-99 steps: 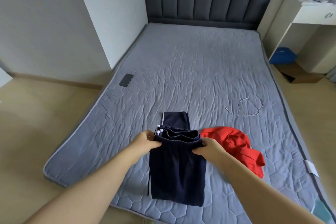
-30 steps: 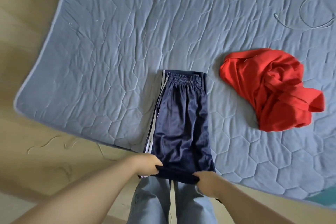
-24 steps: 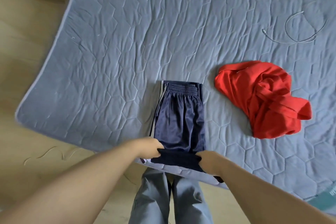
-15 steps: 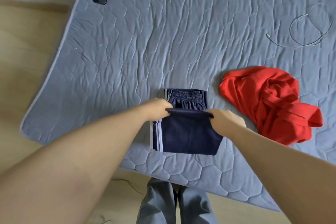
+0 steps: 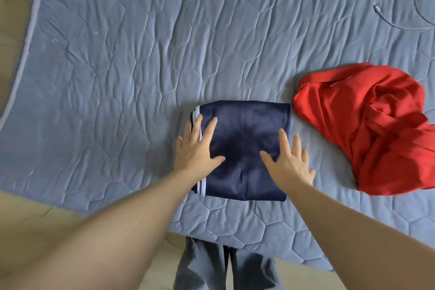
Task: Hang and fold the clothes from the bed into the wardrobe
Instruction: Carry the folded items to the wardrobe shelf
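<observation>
Our left hand [image 5: 196, 148] and right hand [image 5: 290, 160] lay spread flat on opposite side edges of the folded navy shorts [image 5: 244, 129], directly ahead, equally near.

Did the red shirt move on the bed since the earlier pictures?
No. The red shirt lies crumpled in the same spot on the bed, below the cable, as before; only the camera shifted.

Two garments lay on the one mattress [image 5: 141, 54] near its near edge: one folded pair of navy shorts [image 5: 244, 134] and one crumpled red top [image 5: 367, 129]. One thin cable [image 5: 395, 24] lay farther in. Two hands showed: the left hand [image 5: 195, 148] and the right hand [image 5: 290, 163].
</observation>
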The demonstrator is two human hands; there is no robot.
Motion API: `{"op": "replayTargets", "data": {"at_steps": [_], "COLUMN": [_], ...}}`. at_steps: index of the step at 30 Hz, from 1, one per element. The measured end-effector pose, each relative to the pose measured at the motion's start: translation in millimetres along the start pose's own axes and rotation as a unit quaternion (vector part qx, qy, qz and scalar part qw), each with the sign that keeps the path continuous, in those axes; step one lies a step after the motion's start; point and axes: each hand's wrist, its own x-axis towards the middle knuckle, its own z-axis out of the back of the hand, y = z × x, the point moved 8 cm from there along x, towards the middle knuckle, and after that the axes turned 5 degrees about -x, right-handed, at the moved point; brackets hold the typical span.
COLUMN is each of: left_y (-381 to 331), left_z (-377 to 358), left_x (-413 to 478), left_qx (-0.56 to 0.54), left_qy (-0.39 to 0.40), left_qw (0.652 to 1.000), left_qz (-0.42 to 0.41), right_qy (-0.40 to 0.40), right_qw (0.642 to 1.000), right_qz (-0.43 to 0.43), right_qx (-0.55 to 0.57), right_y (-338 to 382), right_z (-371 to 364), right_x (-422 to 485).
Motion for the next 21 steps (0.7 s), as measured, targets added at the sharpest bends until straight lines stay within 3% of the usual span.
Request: {"op": "replayTargets", "data": {"at_steps": [4, 9, 15, 21], "left_y": [37, 56, 50, 54], "left_z": [-45, -74, -96, -75], "left_x": [9, 29, 15, -6], "left_qx": [-0.153, -0.232, -0.402, -0.477], "left_qy": [0.017, 0.034, 0.100, 0.147], "left_qw": [0.983, 0.966, 0.904, 0.852], "left_qz": [0.101, 0.107, 0.103, 0.156], "right_qy": [0.064, 0.045, 0.102, 0.147], "right_qw": [0.990, 0.987, 0.918, 0.866], "right_qz": [-0.023, -0.023, -0.052, -0.102], "right_qx": [0.121, 0.155, 0.380, 0.468], "right_y": [-13, -21, -21, -18], "right_z": [-45, -76, -101, -96], "right_x": [23, 45, 33, 0]}}
